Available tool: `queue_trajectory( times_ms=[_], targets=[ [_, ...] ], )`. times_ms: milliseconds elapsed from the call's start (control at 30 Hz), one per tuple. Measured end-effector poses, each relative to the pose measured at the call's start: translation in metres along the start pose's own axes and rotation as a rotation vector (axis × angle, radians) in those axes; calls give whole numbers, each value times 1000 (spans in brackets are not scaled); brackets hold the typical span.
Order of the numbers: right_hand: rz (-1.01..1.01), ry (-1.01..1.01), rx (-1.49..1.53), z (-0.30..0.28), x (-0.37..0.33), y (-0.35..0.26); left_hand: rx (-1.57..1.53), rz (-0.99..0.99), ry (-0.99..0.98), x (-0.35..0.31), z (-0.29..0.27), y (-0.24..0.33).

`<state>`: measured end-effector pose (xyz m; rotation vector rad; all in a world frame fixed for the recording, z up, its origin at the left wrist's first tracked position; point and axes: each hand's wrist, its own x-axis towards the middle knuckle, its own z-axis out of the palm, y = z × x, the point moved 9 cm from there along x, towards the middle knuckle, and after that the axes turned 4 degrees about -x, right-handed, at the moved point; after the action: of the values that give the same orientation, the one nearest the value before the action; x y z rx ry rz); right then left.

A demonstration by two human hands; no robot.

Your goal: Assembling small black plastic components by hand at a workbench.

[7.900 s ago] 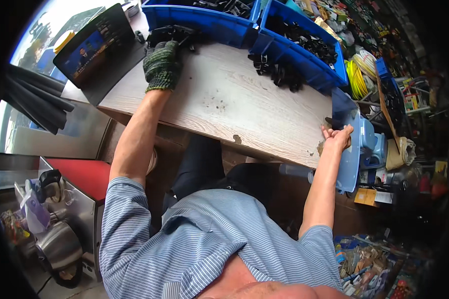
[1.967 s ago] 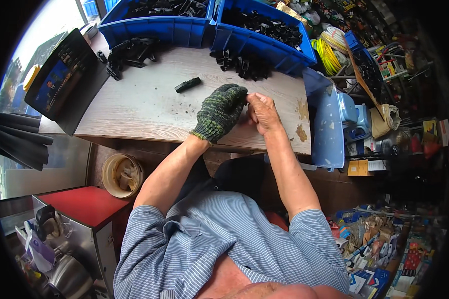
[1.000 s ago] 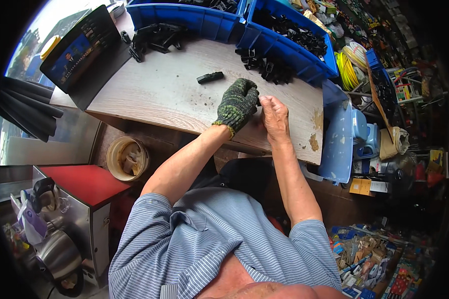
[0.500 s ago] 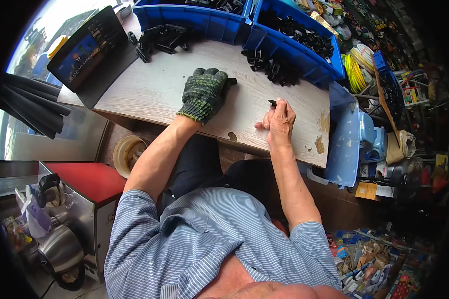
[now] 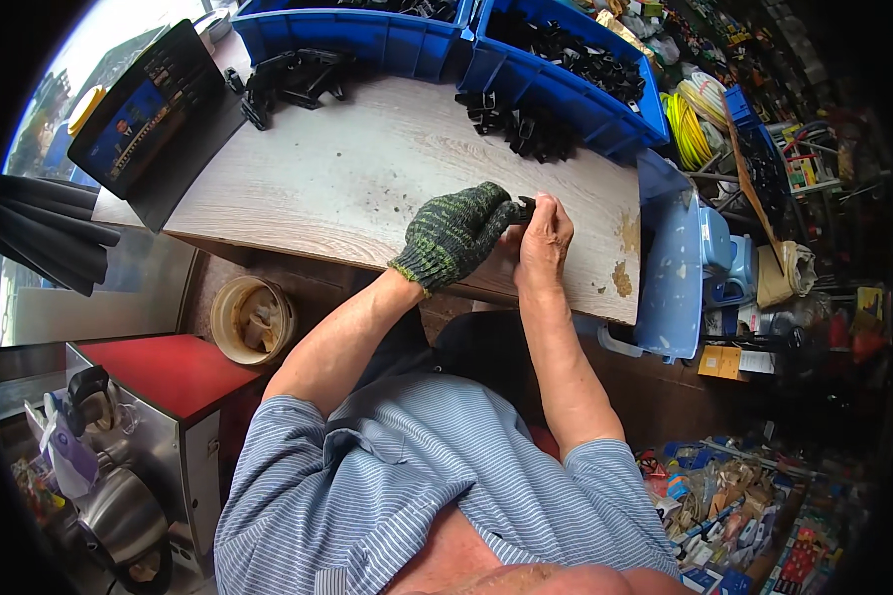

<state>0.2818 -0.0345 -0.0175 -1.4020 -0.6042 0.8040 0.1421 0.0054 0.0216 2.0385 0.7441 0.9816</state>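
Note:
My left hand, in a dark green and black knitted glove, is closed above the front part of the table. Its fingertips meet those of my bare right hand. Between them a small black plastic part shows; both hands are closed on it, and their fingers hide most of its shape. Whether it is one part or two joined, I cannot tell. Beyond my hands lies a small pile of black plastic parts. Longer black parts lie in a heap at the far left of the table.
Two blue bins of black parts stand along the back of the pale wooden table. A tablet-like screen leans at the left. Beside the right edge is a lighter blue tub. A bucket sits on the floor.
My left hand has moved right and nearer to me, bringing the part it held against my right hand. The right hand has shifted only slightly. The whole view has moved a little.

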Motion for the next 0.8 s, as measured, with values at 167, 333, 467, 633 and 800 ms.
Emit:
queue_trajectory(
  times_ms=[167,333,467,633,800],
  targets=[
    [-50,-23,-56,0,1,-3,-73,-145,60,-3,5,-9],
    [-65,21,-55,-12,8,4,-76,-197,131,-2,6,-14],
    [-8,4,-99,3,-3,-8,-111,-222,243,-5,12,-13],
    [-156,-96,21,-31,22,24,-18,-107,132,5,28,29],
    [-123,-165,165,-19,22,21,-163,-260,115,0,31,2]
  ],
)
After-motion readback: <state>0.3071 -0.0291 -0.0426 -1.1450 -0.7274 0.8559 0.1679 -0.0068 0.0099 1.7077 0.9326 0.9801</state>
